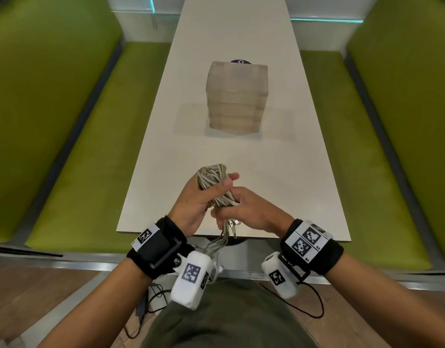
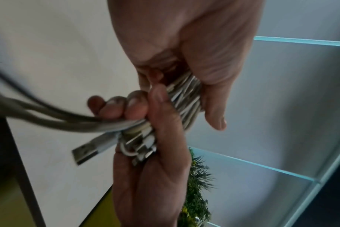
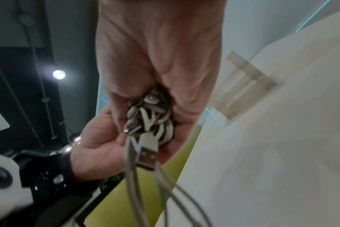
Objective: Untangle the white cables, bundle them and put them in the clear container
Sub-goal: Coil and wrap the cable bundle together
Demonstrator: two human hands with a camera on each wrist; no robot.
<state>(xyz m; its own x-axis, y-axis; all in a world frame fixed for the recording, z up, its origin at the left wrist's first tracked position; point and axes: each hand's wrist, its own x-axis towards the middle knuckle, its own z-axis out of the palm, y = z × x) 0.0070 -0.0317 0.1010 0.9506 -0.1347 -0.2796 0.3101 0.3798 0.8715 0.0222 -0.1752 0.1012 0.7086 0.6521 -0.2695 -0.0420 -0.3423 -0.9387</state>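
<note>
Both hands clasp white cables (image 1: 214, 185): left hand (image 1: 191, 204) upper coil, right hand (image 1: 249, 209) lower.

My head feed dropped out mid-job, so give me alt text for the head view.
Both hands, left hand and right hand, grip a coiled bundle of white cables above the near end of a long white table, loose ends dangling. A clear stacked plastic container stands farther along the table.
</note>
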